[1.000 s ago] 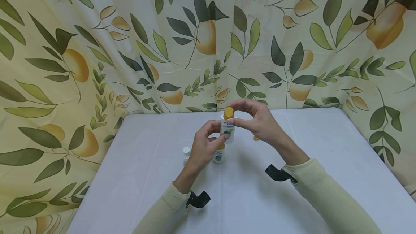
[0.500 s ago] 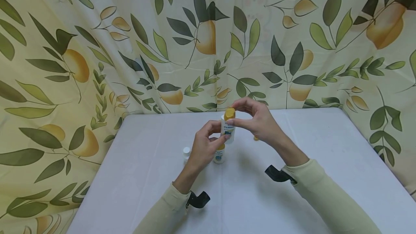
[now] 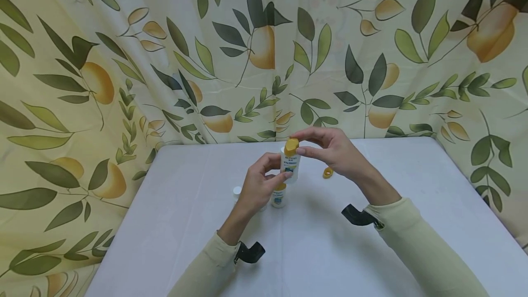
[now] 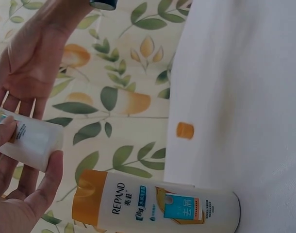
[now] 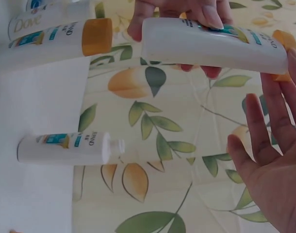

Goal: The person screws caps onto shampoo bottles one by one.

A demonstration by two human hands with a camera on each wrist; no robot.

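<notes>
While my left hand (image 3: pixel 261 183) holds the REPAND bottle (image 3: pixel 290 163) aloft toward the table's (image 3: pixel 392 155) far edge, my right hand (image 3: pixel 339 154) pinches its cap (image 3: pixel 291 146), seemingly seated; an uncapped bottle (image 5: pixel 65 148) and loose cap (image 3: pixel 327 173) seem left.

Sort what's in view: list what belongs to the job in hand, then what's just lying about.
In the job, it seems:
left hand, gripping the held bottle
right hand, pinching the orange cap at its top
probably also the uncapped bottle and the loose cap

Just standing by, probably:
capped bottle
Dove bottle
patterned curtain
</notes>
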